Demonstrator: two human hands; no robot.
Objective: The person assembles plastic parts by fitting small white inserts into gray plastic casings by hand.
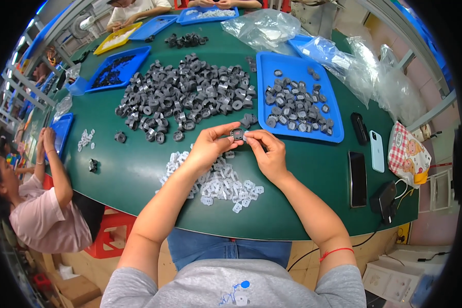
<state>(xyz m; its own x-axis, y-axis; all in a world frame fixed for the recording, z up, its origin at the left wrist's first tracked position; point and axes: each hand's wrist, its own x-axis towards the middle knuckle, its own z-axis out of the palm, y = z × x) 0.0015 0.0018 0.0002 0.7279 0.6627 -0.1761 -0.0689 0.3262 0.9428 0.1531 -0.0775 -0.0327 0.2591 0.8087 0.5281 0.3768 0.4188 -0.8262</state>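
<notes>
Above green tabletop (123,179), left hand (209,146) pinching rounded dark part (236,134), right hand (270,154) gripping pale plastic piece (245,137)

Left fisheye of head-worn pair, upright; faces down and forward across green table (126,177), wearer's forearms (313,209) close below.

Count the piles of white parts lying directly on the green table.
2: a large pile at front centre, partly covered by the left forearm, and a small pile farther left. Others may be hidden.
</notes>
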